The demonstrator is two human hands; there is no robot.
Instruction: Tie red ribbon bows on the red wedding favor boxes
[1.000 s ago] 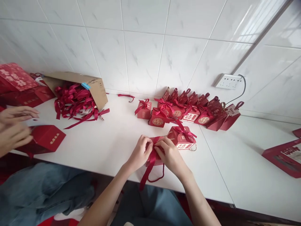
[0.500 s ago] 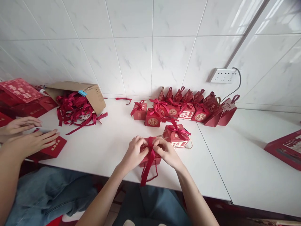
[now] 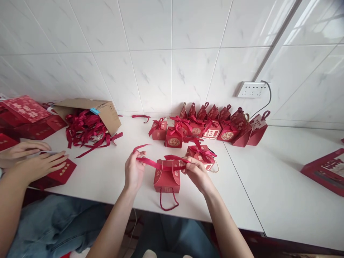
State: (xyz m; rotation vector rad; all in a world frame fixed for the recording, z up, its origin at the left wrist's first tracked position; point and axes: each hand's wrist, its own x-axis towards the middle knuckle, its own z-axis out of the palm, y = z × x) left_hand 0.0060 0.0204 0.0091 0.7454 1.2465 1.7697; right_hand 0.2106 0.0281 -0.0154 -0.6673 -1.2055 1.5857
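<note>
A small red gift box (image 3: 166, 178) with a cord handle stands near the front edge of the white table (image 3: 268, 193). A dark red ribbon (image 3: 157, 164) runs through the box's top. My left hand (image 3: 134, 171) pinches the ribbon's left end, pulled out to the left of the box. My right hand (image 3: 195, 172) pinches the other end at the box's right side. Just behind my right hand sits a finished box with a bow (image 3: 202, 154).
Several bow-tied red boxes (image 3: 212, 127) stand in rows by the tiled wall. A tipped cardboard carton (image 3: 104, 109) spills red ribbons (image 3: 86, 129) at the left. Another person's hands (image 3: 32, 161) press on a flat red box (image 3: 57, 172). A wall socket (image 3: 249, 89) is at the right.
My hands were together on top of the box; now my left hand has drawn the ribbon out to the left, stretching it across the box top.
</note>
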